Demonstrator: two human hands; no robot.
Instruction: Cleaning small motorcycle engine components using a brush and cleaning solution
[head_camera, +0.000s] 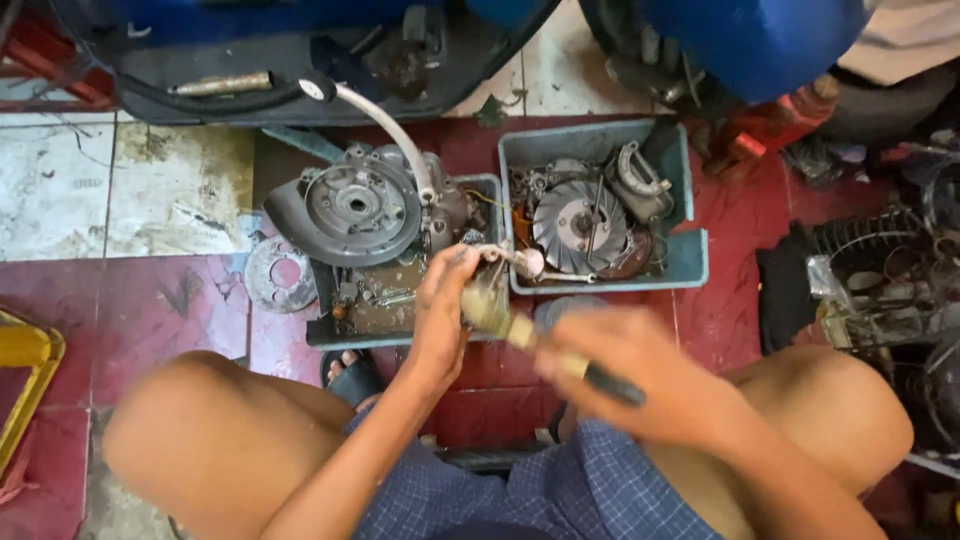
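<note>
I see my left hand (440, 310) raised over the near edge of the left tray (400, 335), fingers pinching a small metal part (505, 257). My right hand (625, 365), blurred, has its fingers wrapped around a brush (520, 330) whose bristles touch that part. An engine casing (365, 205) sits in the left tray; a fan wheel (580, 225) lies in the right tray (690, 255) on the red floor (170, 300).
</note>
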